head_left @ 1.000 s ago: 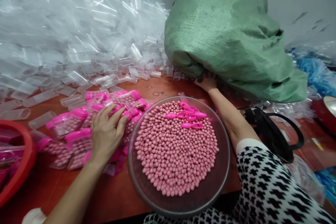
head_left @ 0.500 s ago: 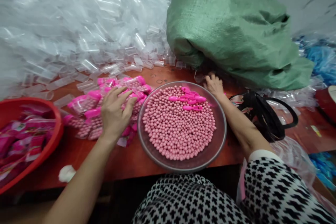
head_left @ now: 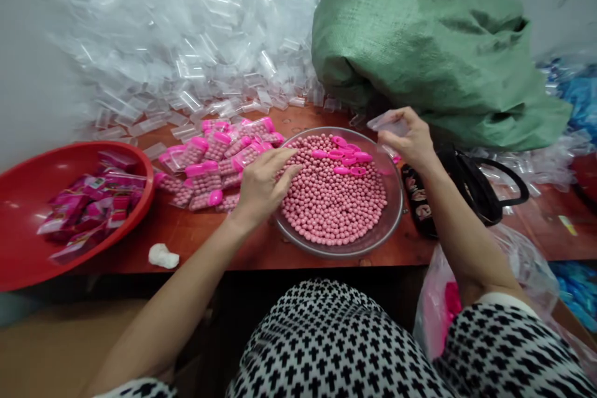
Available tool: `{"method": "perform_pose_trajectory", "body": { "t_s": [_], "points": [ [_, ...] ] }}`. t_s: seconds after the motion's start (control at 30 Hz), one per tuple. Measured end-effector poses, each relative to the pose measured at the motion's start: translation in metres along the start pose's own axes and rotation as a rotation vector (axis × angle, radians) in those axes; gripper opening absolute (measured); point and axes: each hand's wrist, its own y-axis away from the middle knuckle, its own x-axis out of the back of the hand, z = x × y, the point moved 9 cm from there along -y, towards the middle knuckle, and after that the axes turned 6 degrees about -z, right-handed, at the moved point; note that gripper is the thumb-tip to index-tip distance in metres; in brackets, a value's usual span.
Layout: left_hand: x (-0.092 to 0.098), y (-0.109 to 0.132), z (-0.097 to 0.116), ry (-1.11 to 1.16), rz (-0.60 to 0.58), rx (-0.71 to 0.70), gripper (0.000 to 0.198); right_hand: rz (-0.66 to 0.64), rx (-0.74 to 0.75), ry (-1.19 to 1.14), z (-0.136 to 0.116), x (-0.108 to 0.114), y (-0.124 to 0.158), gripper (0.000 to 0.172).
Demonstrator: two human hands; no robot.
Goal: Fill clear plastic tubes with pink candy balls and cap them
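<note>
A round metal-rimmed bowl holds many pink beads, with several bright pink clips lying on top toward the back. My left hand hovers over the bowl's left rim, fingers apart and nothing visible in them. Above the bowl's back right rim, my right hand pinches a piece of clear plastic; its exact shape is hard to make out. Left of the bowl lies a pile of clear bead-filled containers with pink caps, partly behind my left hand.
A red basin with pink packets stands at the left, beside a crumpled white wad. Clear plastic tubes are heaped at the back. A large green sack and a black bag occupy the right.
My right hand has risen from beside the sack toward the bowl with clear plastic in its fingers. My left hand has moved right, from the capped containers to the bowl's rim. The view has shifted.
</note>
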Motion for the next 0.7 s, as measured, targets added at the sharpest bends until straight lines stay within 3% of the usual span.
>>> {"method": "perform_pose_trajectory", "body": {
  "t_s": [0.1,0.23,0.37,0.5,0.6,0.7],
  "points": [
    [-0.028,-0.006,0.01,0.135,-0.1,0.023,0.032,-0.157,-0.112,-0.375,-0.02,-0.027,0.031,0.032],
    [-0.061,-0.014,0.031,0.28,-0.2,0.048,0.036,-0.218,-0.32,-0.703,-0.018,-0.055,0.058,0.037],
    [-0.073,-0.025,0.046,0.298,-0.191,0.044,0.043,-0.312,-0.362,-0.786,-0.02,-0.065,0.068,0.042],
    [-0.1,-0.032,0.043,0.504,-0.375,0.123,0.032,-0.341,-0.332,-0.83,-0.027,-0.065,0.071,0.044],
    [-0.118,-0.029,0.034,0.669,-0.496,0.242,0.017,-0.343,-0.321,-0.867,-0.028,-0.066,0.069,0.04],
    [-0.119,-0.023,0.022,0.777,-0.467,0.415,0.015,-0.314,-0.314,-0.894,-0.022,-0.064,0.065,0.035]
  ]
}}
